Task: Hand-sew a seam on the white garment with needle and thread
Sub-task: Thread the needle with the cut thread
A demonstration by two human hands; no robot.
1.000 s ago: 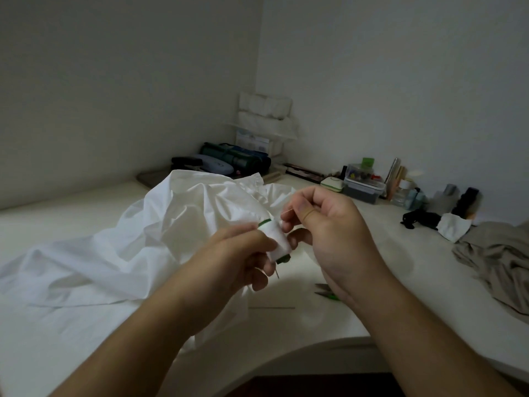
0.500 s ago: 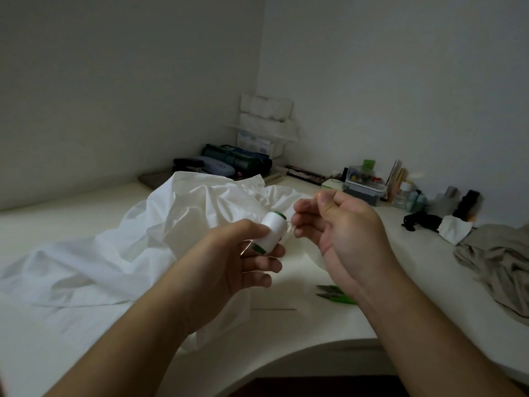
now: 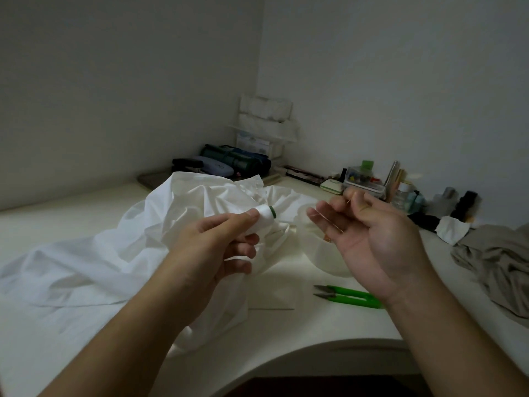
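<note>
No stitch shows anywhere on the crumpled white cotton garment (image 3: 94,253); it lies heaped on the pale cream desk (image 3: 286,333), spread from the left edge toward the middle, folds loose, no seam pinned or held. Judgement: task is at the preparation stage, drawing thread off for the needle. Cutting, threading, knotting and all sewing appear left to do.

Thread source: small white spool with a dark green rim (image 3: 264,217), lifted above the cloth, gripped between thumb and curled fingers of the left hand (image 3: 211,247).

Fine pale thread (image 3: 326,219) crosses the fingers of the right hand (image 3: 369,239). Thumb and forefinger pinch its upper end; remaining fingers extend, palm turned toward the camera. The run from spool to hand is too fine to trace.

Thin straight sliver (image 3: 272,309) lies on the desk just beside the garment's front edge: possibly the needle, cannot confirm.

Green-handled thread snips (image 3: 346,296) rest on the desk under the right wrist, blades pointing left. Grey-beige cloth (image 3: 498,265) is bunched far right.
</note>
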